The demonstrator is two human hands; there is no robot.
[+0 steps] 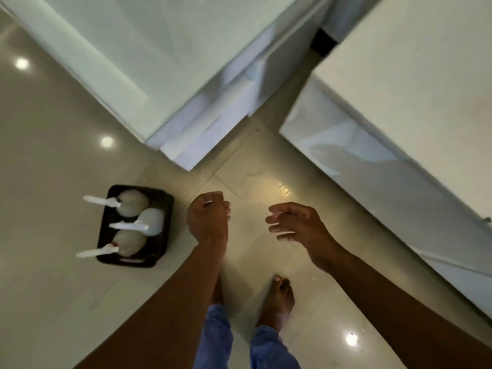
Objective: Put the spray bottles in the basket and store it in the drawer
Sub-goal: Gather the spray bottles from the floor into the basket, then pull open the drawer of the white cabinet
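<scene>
Head view looks straight down at a glossy pale tiled floor (53, 262) where a dark, perforated basket (163, 209) sits to the left, well apart from the white cabinets. Three white spray bottles stand inside it in a row — the far bottle (133, 202), the middle bottle (153, 221) just beside it, and the near bottle (130, 242) — with their white trigger heads all pointing left, out past the basket's left rim. The near one shows a small red mark at its nozzle. The left hand (209, 218) hangs above the floor just right of the basket, not touching it, its fingers curled loosely inward into a soft fist and holding nothing. The right hand (298, 225) is farther right, fingers slack and slightly spread, half open and also empty. Both bare forearms reach in from the near edge. Below them, two bare feet (279, 296) stand on the tiles, with blue trouser legs (215, 336) at the near edge. A white cabinet (165, 62) fills the far left, its lower front (213, 123) stepping out in pale blurred panels — whether that is a pulled-out drawer cannot be told. A second white unit (399, 115) runs along the right. Ceiling lights reflect as bright spots on the floor.
</scene>
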